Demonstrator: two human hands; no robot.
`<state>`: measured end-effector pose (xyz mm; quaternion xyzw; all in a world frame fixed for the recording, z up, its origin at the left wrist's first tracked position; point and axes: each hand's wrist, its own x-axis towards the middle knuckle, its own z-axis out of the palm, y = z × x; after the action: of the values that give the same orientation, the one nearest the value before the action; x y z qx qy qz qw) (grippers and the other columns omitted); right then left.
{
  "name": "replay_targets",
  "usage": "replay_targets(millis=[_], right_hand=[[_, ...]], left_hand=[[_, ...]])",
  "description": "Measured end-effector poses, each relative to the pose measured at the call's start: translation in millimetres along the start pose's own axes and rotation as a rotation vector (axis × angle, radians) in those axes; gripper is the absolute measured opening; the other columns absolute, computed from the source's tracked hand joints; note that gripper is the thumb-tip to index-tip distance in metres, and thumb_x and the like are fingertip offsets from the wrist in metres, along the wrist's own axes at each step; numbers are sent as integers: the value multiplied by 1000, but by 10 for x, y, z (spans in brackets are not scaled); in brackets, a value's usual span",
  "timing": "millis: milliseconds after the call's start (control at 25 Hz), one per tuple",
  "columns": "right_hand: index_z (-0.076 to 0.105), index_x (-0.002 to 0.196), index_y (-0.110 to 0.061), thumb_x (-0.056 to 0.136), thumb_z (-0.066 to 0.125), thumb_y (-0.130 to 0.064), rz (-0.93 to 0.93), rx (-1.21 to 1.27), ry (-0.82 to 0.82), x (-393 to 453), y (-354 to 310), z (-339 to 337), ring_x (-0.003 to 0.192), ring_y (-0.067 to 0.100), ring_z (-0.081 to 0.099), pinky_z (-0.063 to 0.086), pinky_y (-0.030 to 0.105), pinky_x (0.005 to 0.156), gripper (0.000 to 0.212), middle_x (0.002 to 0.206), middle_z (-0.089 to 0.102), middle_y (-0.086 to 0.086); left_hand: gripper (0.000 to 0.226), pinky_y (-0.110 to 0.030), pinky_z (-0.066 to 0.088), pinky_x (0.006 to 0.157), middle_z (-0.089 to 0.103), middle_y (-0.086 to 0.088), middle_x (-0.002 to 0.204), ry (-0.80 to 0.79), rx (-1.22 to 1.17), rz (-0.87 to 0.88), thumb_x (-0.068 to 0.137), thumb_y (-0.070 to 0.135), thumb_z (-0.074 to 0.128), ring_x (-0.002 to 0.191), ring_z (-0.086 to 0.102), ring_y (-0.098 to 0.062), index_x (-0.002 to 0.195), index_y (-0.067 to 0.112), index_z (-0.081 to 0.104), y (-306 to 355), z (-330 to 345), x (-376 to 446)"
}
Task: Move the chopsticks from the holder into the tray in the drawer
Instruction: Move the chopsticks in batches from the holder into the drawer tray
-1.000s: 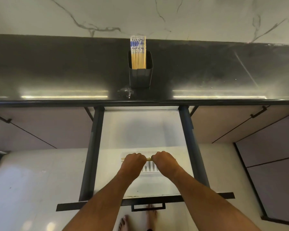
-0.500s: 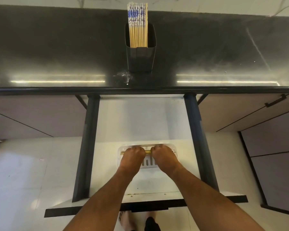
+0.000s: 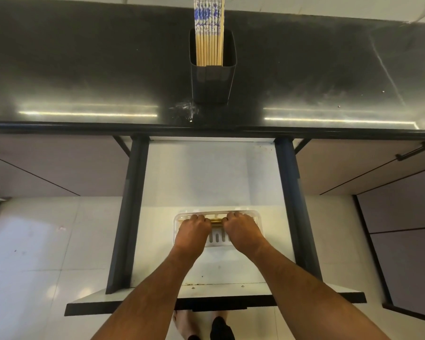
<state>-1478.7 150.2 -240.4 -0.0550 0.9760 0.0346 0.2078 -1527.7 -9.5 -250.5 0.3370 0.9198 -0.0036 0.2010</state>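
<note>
Fingers of both hands are curled down over a small bundle of pale wooden chopsticks, the left hand gripping one end and the right hand the other, with only a short stretch of wood showing between the knuckles. The bundle lies crosswise along the far edge of the clear slotted plastic tray, which sits near the front of the open white drawer. I judge this batch nearly placed. Much is left: a full row of blue-and-white-topped chopsticks stands upright in the black rectangular holder, near the front edge of the dark glossy countertop.
</note>
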Motion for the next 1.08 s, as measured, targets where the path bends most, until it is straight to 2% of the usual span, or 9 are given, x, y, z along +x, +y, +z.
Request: replay_targets(millis=[240, 440, 720, 1080], right_hand=[[71, 104, -3, 90, 55, 3, -35, 17, 24, 1, 41, 41, 96, 34, 66, 58, 43, 75, 22, 105, 67, 18], [71, 108, -3, 93, 59, -3, -22, 93, 41, 10, 87, 99, 102, 33, 65, 59, 44, 83, 19, 110, 66, 17], [72, 98, 1, 89, 58, 4, -33, 111, 70, -25, 60, 58, 94, 34, 66, 56, 41, 74, 17, 103, 67, 17], [71, 106, -1, 93, 54, 0, -14, 73, 73, 10, 50, 84, 102, 32, 64, 57, 43, 81, 21, 109, 66, 16]], left_hand=[[32, -32, 56, 83, 68, -8, 111, 42, -60, -50, 86, -5, 64, 101, 64, -22, 113, 11, 68, -12, -9, 22], [26, -30, 58, 83, 69, -4, 112, 67, -70, -84, 90, 6, 67, 101, 66, -18, 115, 14, 69, -11, 14, 23], [23, -27, 60, 76, 72, -3, 103, 64, -91, -164, 87, 13, 74, 91, 69, -15, 110, 15, 74, -8, 3, 3], [24, -29, 61, 79, 72, -2, 104, 86, -145, -187, 86, 10, 74, 93, 69, -15, 110, 15, 73, 2, 44, 11]])
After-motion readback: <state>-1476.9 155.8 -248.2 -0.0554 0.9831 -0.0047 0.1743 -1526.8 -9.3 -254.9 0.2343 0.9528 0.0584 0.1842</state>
